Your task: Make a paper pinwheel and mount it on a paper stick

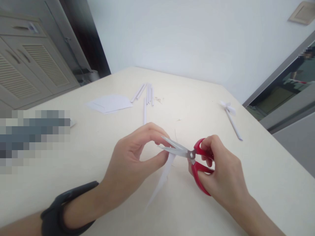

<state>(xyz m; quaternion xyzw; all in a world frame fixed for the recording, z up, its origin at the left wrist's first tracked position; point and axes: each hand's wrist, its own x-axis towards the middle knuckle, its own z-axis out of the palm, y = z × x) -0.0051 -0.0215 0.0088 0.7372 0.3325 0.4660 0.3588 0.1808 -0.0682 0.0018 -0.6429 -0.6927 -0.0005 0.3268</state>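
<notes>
The right hand (pixel 221 170) grips a pair of scissors (pixel 190 157) by the red handles, fingers through the loops, at the near middle of the table (pixel 270 170). The blades point left and stand a little apart, their tips at the fingers of the left hand (pixel 137 154). That hand is curled, thumb and fingertips pinched on the top of a thin white paper strip (pixel 163 175), which hangs down toward the near edge and passes between the blades. A black band (pixel 59 213) sits on the left wrist.

Farther off on the table, a few flat sheets of white paper (pixel 109 103) lie to the left. Just right of them is a small cluster of rolled white paper sticks (pixel 146 93). Well apart, at the far right, lies a paper pinwheel (pixel 231 116) on a stick.
</notes>
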